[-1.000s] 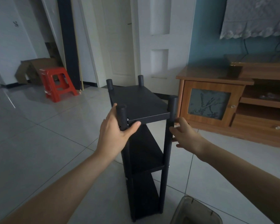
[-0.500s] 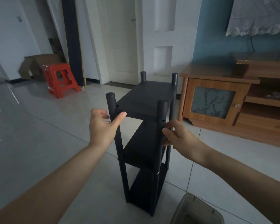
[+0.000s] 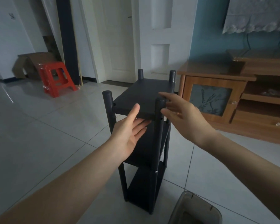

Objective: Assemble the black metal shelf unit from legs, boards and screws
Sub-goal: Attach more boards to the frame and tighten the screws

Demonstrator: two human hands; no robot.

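Note:
The black metal shelf unit [image 3: 142, 97] stands upright on the tiled floor, with three boards between several round legs. My left hand [image 3: 128, 131] is spread palm-up, its fingers under the near edge of the top board and its thumb raised in front of that edge. My right hand [image 3: 183, 117] is spread with straight fingers just right of the near right leg [image 3: 159, 110], close to its top; contact is unclear. A silver screw head [image 3: 156, 171] shows low on that leg.
A grey plastic bin [image 3: 199, 210] sits at the bottom right by my right arm. A wooden TV cabinet [image 3: 220, 94] stands right of the shelf. A red plastic stool [image 3: 57, 78] and a cardboard box [image 3: 31, 62] are at the far left. White doors lie behind.
The shelf unit has turned so its short end faces me. My left hand let go of the near left leg and slid under the top board. My right hand opened and rose beside the right leg.

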